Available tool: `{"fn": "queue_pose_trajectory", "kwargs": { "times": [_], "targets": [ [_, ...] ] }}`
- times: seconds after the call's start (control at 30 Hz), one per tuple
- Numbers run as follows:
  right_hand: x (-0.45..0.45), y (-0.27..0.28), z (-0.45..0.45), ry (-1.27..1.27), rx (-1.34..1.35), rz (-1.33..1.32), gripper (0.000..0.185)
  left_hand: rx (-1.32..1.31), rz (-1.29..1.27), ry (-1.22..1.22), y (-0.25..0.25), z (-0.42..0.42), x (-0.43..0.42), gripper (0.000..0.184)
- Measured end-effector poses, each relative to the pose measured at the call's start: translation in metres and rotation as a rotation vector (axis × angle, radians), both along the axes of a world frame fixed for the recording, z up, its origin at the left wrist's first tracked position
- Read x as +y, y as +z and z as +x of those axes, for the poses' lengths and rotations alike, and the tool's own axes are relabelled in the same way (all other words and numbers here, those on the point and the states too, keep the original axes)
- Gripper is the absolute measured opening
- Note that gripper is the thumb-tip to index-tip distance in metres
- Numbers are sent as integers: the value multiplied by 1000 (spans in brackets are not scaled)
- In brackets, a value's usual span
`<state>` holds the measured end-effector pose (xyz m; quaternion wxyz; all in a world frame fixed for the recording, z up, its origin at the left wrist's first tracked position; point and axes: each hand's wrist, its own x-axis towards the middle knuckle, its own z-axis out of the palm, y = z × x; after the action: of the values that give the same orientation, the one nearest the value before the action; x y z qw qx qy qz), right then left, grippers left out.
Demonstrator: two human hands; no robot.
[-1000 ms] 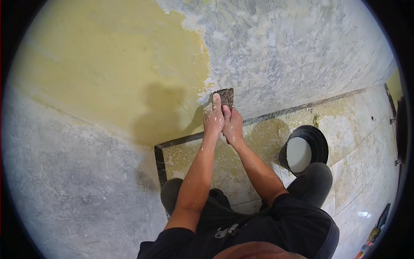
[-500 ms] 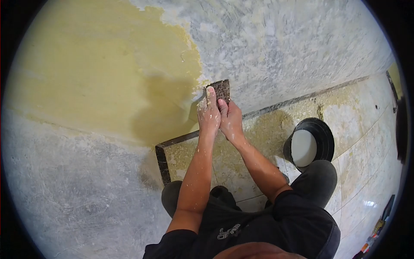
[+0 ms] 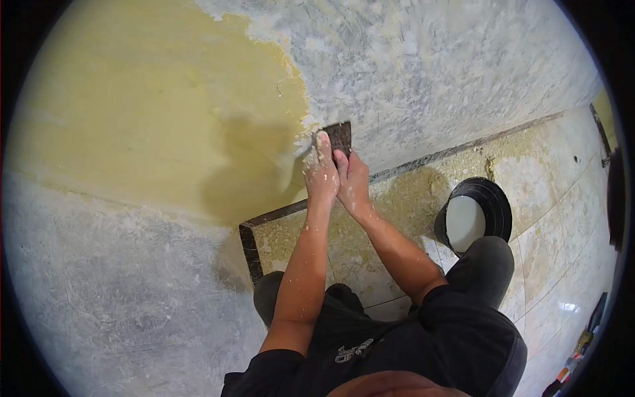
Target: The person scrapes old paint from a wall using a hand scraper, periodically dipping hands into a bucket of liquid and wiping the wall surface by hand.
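A dark, speckled scraper blade (image 3: 340, 137) lies against the wall at the ragged edge of the yellow paint (image 3: 165, 112). My left hand (image 3: 321, 173), flecked with pale paint crumbs, is closed on the scraper's left side with a finger laid along it. Closed on its lower right side is my right hand (image 3: 354, 182), thumb pointing up over the blade. Both hands press together, so any handle is hidden. Right of the blade the wall (image 3: 423, 79) is scraped to patchy grey.
A black bucket (image 3: 500, 215) holding whitish liquid stands by my right knee (image 3: 489, 261). Paint scrapings (image 3: 410, 198) litter the tiled floor along a dark skirting strip (image 3: 456, 151). Several tools (image 3: 582, 344) lie at the far right. Another grey wall (image 3: 126, 284) meets the corner at left.
The hands and scraper stay at almost the same spot on the paint edge. My knees and the view have shifted very slightly.
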<state>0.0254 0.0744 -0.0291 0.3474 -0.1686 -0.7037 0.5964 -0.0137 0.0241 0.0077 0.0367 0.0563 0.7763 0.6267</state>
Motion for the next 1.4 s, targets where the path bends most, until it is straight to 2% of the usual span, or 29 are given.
{"fn": "queue_pose_trajectory", "kwargs": {
  "times": [0.07,0.1,0.13,0.2,0.27,0.33,0.37,0.4,0.47,0.53,0.6,0.63,0.67,0.73,0.8,0.83,0.9,0.93,1.0,1.03,1.07,1.13,1.2,1.27,1.3,1.33,1.4],
  "targets": [
    [3,5,6,9,12,16,30,-1,-145,-16,-15,-3,-1,57],
    [3,9,7,11,10,21,30,50,-47,2,-12,-4,1,59],
    [6,16,4,13,6,9,30,45,-59,3,0,-3,1,59],
    [12,26,1,70,-16,42,32,-192,124,-29,16,1,1,61],
    [5,22,5,20,-7,52,31,-95,165,-8,4,0,4,62],
    [-4,13,6,-2,-119,12,31,52,-11,43,1,6,-1,62],
    [-3,9,2,-3,-106,15,31,-105,11,3,-1,5,-5,61],
    [1,23,3,10,-56,34,33,-95,17,4,7,0,-2,61],
    [4,35,6,24,-28,43,34,-114,257,-5,13,-3,1,60],
    [7,39,5,67,-15,37,37,-133,233,-12,11,2,0,59],
    [1,12,4,52,-32,16,37,95,61,78,3,3,0,58],
    [-3,13,3,44,-56,-11,38,-44,68,40,10,7,-3,58],
    [-3,15,-1,45,-49,-5,38,-37,73,41,19,4,-4,58],
    [2,46,-4,28,81,68,39,69,166,7,39,-2,-2,58],
    [10,65,-1,93,23,57,36,43,225,-24,49,-4,-1,57],
    [11,71,0,158,-30,42,34,62,174,-2,47,-1,-3,57],
    [6,51,4,99,-51,39,34,198,-7,73,29,-7,-1,50],
    [2,37,4,44,-85,23,34,211,1,69,32,-3,-1,50],
    [0,40,-2,59,44,-64,41,-45,3,7,41,-1,-2,58],
    [5,57,-6,48,71,41,41,81,135,85,52,-2,5,58],
    [8,69,-5,34,84,139,41,80,138,85,61,-5,6,58],
    [12,87,2,67,46,123,41,-68,178,-65,90,1,2,57],
    [13,88,3,97,42,133,40,49,160,3,50,-13,7,58],
    [9,47,10,89,-94,41,36,65,51,104,8,-15,11,60],
    [10,27,3,105,-30,6,35,224,-40,190,15,-5,14,60],
    [9,42,5,110,-27,12,35,226,-35,196,28,-4,10,60],
    [12,71,3,122,-40,3,35,-76,100,-69,55,-9,4,61]
  ]
}}
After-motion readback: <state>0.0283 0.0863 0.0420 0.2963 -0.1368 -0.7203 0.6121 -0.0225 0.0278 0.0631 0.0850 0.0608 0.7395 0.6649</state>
